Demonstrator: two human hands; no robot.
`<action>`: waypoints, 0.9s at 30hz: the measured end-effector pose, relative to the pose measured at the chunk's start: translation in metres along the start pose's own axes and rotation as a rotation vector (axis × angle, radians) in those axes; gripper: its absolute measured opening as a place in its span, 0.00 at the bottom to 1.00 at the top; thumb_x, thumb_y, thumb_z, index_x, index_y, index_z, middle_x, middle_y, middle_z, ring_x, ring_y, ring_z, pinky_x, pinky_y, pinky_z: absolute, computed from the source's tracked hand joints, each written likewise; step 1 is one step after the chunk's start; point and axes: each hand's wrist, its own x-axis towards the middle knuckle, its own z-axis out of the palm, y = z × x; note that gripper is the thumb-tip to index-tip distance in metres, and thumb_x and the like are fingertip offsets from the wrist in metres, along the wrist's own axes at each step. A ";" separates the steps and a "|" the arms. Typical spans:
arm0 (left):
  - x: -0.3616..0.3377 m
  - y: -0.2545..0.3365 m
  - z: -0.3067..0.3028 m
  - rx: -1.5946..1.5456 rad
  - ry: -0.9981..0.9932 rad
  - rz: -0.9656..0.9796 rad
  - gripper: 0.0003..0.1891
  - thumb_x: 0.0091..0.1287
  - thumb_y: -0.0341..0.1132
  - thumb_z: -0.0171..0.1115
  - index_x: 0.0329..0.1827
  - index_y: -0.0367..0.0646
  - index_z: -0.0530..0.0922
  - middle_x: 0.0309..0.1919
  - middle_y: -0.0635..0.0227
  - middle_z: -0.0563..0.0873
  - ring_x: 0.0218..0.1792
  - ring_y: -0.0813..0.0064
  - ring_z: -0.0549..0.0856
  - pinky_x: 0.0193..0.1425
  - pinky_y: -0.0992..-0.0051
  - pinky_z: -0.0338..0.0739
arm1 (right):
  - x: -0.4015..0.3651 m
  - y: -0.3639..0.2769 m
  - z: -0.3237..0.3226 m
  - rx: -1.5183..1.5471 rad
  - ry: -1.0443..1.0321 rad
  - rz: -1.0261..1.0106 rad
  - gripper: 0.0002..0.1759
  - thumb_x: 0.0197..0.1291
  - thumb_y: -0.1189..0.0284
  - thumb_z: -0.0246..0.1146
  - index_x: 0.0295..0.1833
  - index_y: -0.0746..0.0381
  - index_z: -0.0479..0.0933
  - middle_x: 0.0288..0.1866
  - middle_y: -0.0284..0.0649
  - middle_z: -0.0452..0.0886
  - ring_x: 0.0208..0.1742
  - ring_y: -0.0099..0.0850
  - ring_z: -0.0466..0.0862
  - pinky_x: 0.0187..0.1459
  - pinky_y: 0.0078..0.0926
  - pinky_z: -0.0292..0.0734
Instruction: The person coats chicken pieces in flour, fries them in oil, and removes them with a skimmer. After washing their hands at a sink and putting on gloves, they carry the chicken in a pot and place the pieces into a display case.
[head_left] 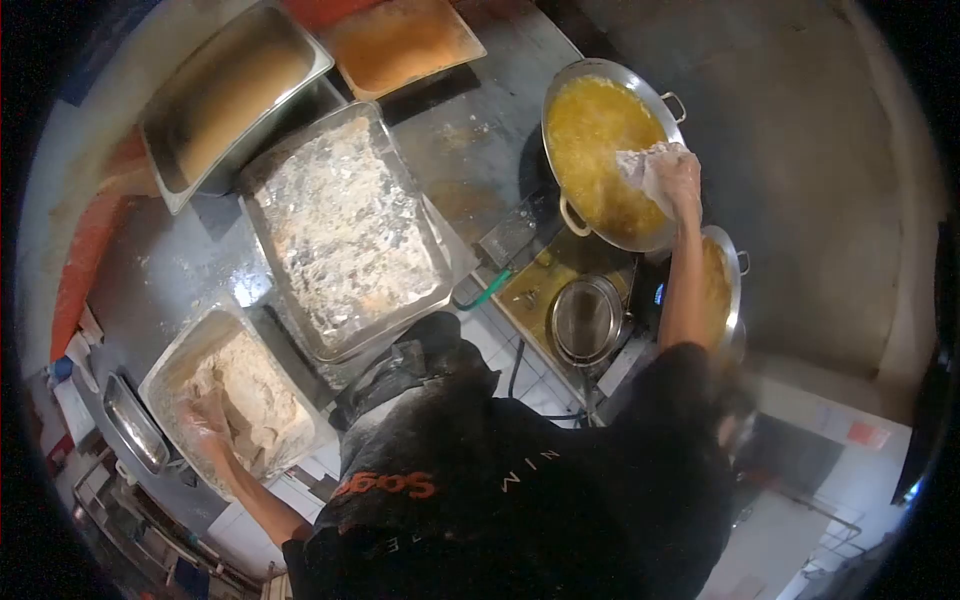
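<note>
The steel table (185,255) spreads out on my left and ahead, and the big tray (258,235) on it holds lumpy white flour (340,200). Beyond that tray sits a deep pan (250,132) of tan contents, with a shallower orange-filled tray (420,76) beside it. Ahead on my right is the wok (548,105), full of yellow, bubbling oil (598,125); a second wok (736,290) sits nearer me, partly behind my right arm. Closer on my left is the tub (160,378), with pale flour and coated lumps in it. A round strainer (583,318) lies below the first wok, on my side. My left hand (205,422) is down in the tub, touching the coated contents; I cannot tell whether it is open or closed. My right hand (677,180) is closed around a flour-coated piece (634,167), holding it above the oil.
</note>
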 end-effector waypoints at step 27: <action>0.000 -0.024 -0.009 -0.525 -0.205 -0.126 0.28 0.60 0.46 0.68 0.58 0.34 0.76 0.48 0.56 0.84 0.47 0.66 0.82 0.51 0.67 0.77 | -0.074 -0.164 -0.032 0.972 -0.368 -0.381 0.18 0.59 0.71 0.60 0.51 0.71 0.79 0.49 0.44 0.84 0.47 0.28 0.84 0.48 0.23 0.80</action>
